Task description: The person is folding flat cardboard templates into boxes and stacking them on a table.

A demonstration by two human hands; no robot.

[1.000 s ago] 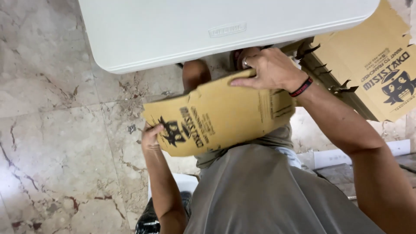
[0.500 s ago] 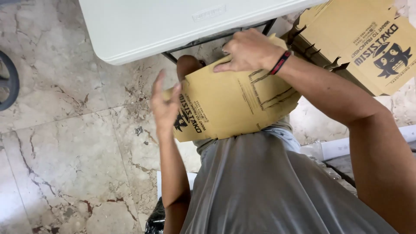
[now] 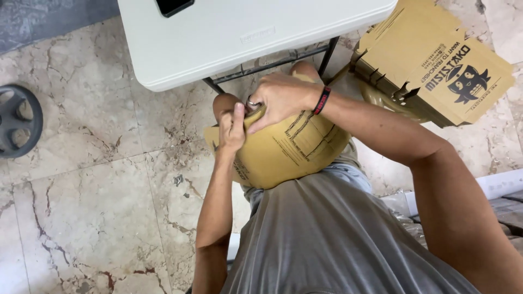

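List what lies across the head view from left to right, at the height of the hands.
Dark wheel → marble floor → left hand → right hand on the folded cardboard sheet → stack of flat cardboard boxes.

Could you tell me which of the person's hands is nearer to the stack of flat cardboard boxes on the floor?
Right. The right hand grips the folded cardboard piece on the lap, on the side toward the stack of flat cardboard boxes. The left hand holds the piece's opposite edge, farther away.

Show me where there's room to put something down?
The white table is bare right of the dark object at its far edge. The marble floor lies bare between the wheel and the left hand. Right of the lap, the box stack crowds things.
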